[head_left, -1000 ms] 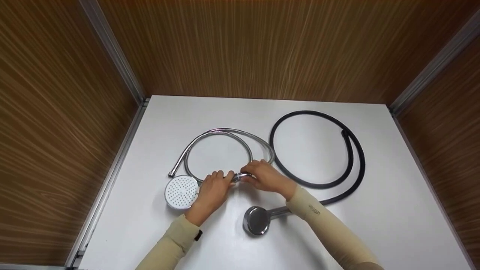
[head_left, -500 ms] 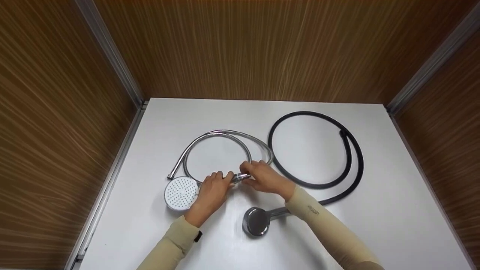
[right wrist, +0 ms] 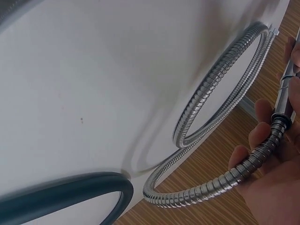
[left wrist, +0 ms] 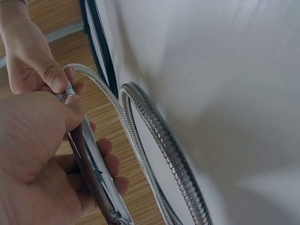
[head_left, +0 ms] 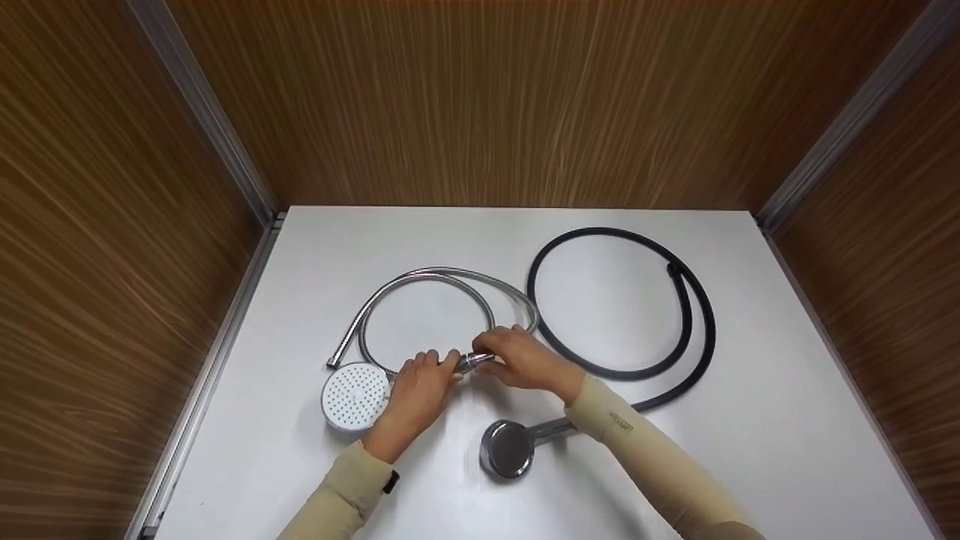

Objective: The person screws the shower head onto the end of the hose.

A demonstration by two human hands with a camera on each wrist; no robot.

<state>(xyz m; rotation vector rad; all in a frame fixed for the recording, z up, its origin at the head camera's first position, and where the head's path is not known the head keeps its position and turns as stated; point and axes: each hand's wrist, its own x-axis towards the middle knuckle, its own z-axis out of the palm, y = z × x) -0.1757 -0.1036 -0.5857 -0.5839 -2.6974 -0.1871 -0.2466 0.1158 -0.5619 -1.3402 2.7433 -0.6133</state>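
Observation:
My left hand (head_left: 420,394) grips the chrome handle (left wrist: 101,171) of a hand shower, whose white round spray face (head_left: 355,396) points up at the left. At the handle's end, my right hand (head_left: 529,360) pinches the chrome hose connector (right wrist: 283,99) with thumb and fingers. Connector and handle meet end to end between the two hands. From the connector a ribbed metal shower hose (right wrist: 201,194) curves across the right fingers and loops on the white table. Its free end, with a nut (head_left: 332,363), lies just above the spray face.
A second hand shower (head_left: 508,450), all chrome on its upper side, lies nearer, partly under the right forearm. Its black hose (head_left: 709,330) coils at the right of the white table (head_left: 780,420). Wood-grain panels (head_left: 480,105) enclose the back and sides.
My right fingers have shifted a little on the connector, showing more chrome between the hands. The left hand keeps its grip. The head view has tilted slightly, moving everything down and left.

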